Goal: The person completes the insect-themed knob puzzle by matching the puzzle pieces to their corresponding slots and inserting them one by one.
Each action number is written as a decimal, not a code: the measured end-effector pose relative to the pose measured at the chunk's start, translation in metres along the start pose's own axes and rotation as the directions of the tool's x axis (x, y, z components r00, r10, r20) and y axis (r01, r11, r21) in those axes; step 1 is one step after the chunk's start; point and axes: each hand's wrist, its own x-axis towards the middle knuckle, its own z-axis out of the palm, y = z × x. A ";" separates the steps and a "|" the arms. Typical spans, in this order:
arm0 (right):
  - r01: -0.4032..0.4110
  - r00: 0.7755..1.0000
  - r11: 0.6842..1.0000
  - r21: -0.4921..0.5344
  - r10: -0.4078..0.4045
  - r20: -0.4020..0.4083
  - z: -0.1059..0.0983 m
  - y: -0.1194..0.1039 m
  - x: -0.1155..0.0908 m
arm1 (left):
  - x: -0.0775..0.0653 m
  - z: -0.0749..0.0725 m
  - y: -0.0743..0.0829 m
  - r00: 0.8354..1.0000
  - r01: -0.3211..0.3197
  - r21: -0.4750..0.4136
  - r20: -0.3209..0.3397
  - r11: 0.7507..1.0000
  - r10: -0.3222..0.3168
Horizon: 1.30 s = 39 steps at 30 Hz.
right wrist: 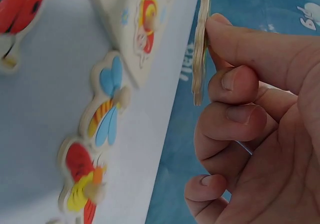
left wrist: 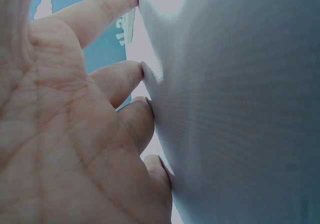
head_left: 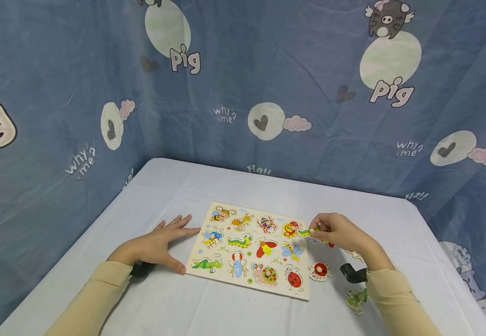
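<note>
Two hands. Right hand (head_left: 343, 233) pinches one green caterpillar piece (head_left: 304, 233), thin, layered wooden edge, over the board's right side. Left hand (head_left: 160, 245) lies spread, thumb and forefinger at the flat wooden board (head_left: 279, 287): twelve bug pictures, three rows of four. At least four loose, wavy-edged pieces (head_left: 320, 270) lie beside it on the white-clothed counter (head_left: 163, 303).

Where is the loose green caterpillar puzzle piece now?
In the head view, the green wooden caterpillar piece is pinched in the right hand, right of the red-and-yellow butterfly on the pale wooden board.
</note>
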 end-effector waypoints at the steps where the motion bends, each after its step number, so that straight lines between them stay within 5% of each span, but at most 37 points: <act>1: 0.003 1.000 1.000 -0.001 -0.003 0.002 0.000 -0.001 0.002 | 0.000 0.000 0.000 1.000 0.000 -0.001 0.001 1.000 0.000; 39: 0.147 0.989 0.989 0.008 -0.147 0.015 0.045 -0.040 0.065 | 0.000 0.000 0.001 1.000 0.002 0.002 0.000 1.000 -0.002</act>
